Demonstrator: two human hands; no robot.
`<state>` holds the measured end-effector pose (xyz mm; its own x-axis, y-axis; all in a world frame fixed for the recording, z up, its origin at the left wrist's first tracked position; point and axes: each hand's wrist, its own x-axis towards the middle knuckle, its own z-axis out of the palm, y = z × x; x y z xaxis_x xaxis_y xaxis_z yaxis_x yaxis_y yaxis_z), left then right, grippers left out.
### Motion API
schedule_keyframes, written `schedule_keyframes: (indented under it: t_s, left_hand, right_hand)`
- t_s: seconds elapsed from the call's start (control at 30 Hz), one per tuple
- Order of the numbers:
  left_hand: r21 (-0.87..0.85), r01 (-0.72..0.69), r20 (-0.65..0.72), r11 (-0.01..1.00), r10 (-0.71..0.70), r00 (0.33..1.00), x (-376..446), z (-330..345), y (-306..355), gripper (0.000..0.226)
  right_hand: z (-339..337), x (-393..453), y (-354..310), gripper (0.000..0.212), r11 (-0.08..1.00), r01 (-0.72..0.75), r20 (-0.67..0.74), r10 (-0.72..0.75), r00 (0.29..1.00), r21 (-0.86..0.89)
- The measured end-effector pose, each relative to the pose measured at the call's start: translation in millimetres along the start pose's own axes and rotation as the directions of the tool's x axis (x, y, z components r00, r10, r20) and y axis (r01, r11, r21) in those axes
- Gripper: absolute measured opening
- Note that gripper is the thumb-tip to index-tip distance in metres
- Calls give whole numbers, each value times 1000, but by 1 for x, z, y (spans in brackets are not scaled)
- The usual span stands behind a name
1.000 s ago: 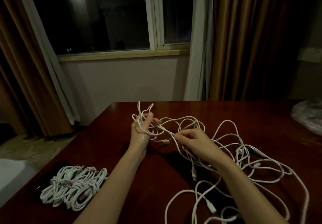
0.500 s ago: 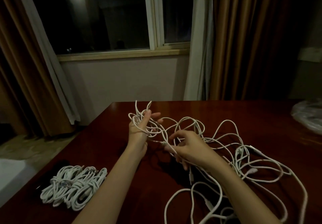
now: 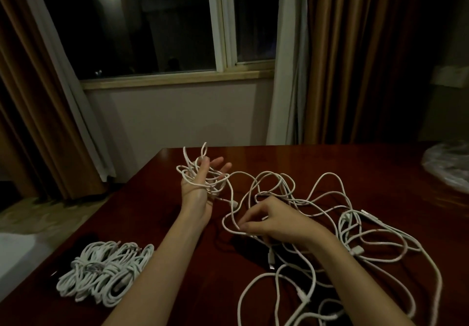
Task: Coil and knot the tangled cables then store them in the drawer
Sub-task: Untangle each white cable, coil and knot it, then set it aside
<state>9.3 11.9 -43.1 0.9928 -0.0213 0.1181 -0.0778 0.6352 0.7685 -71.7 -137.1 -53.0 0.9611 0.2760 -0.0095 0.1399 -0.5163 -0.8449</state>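
white cable (image 3: pixel 256 186) looped round left hand (image 3: pixel 200 186), fingers spread straight; right hand (image 3: pixel 274 221) pinches strand above table (image 3: pixel 157 224)

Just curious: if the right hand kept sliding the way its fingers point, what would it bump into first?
Probably the left forearm: the right hand points leftward over the table, pinching a cable loop. Depth is unclear.

My table (image 3: pixel 162 226) is dark red wood and fills the lower frame. At the right edge a clear plastic bag (image 3: pixel 449 167) lies on it. Behind, across the upper middle, is a dark window (image 3: pixel 142 21) with a pale sill (image 3: pixel 177 80). Brown curtains (image 3: pixel 355 54) hang at upper right and along the left edge. Patterned carpet (image 3: pixel 45 214) shows at the left.
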Motion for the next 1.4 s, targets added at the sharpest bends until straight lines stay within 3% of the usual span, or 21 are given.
schedule_keyframes:
  t_s: [0.1, 0.17, 0.27, 0.37, 0.47, 0.6, 0.8, 0.9, 1.0, 1.1, 1.23, 1.33, 1.4]
  left_hand:
    - [-38, -8, -23, 999, 7, 1000, 0, -1, 1, 2]
    - [-13, 13, -21, 1000, -13, 1000, -1, -2, 4, 1]
    - [148, 28, 42, 989, -34, 999, -1, -3, 5, 3]
    - [319, 16, 155, 948, -69, 985, -5, -1, 3, 5]
    - [398, 19, 288, 917, -144, 947, -12, 4, 0, 14]
    - [519, -101, 444, 849, -167, 880, -21, 11, -6, 14]
    - [614, -217, 513, 759, -175, 841, -23, 10, -7, 11]
    - [538, -142, 437, 831, -131, 890, -21, 9, -6, 7]
    - [285, 44, 316, 958, -137, 939, -18, 12, -2, 10]
    - [114, 113, 238, 987, -138, 961, -14, 11, 2, 6]
    - [27, 144, 185, 989, -146, 972, -8, 8, 10, 33]
    - [43, 123, 147, 992, -128, 981, -7, 7, 9, 9]
    - [84, 96, 145, 992, -108, 984, -7, 6, 9, 12]
  right_hand:
    - [-4, -1, 1, 15, 996, 19, 0, -19, 1000, -84]
    - [-4, 2, 2, 13, 987, 38, -171, -65, 983, -157]
    - [-8, 3, 0, 9, 990, 88, -508, -132, 851, -111]
    - [-20, 0, 0, 6, 986, 167, -691, -130, 711, -13]
    - [-25, -4, -4, 6, 965, 246, -746, -100, 658, 88]
    - [-26, -5, -10, 10, 933, 339, -766, -130, 629, 120]
    - [-20, -8, -25, 15, 873, 463, -742, -208, 637, 153]
    - [-18, -5, -22, 19, 849, 477, -718, -183, 671, 229]
    - [-13, 2, -10, 22, 930, 253, -557, -66, 828, 265]
    - [-4, 10, 2, 26, 996, 55, -350, -28, 936, 66]
    - [-4, 8, 2, 15, 998, 35, -338, -14, 941, 55]
    - [-7, 5, -2, 13, 987, 57, -341, -1, 940, 153]
    - [-9, 4, -5, 14, 974, 89, -421, 7, 907, 208]
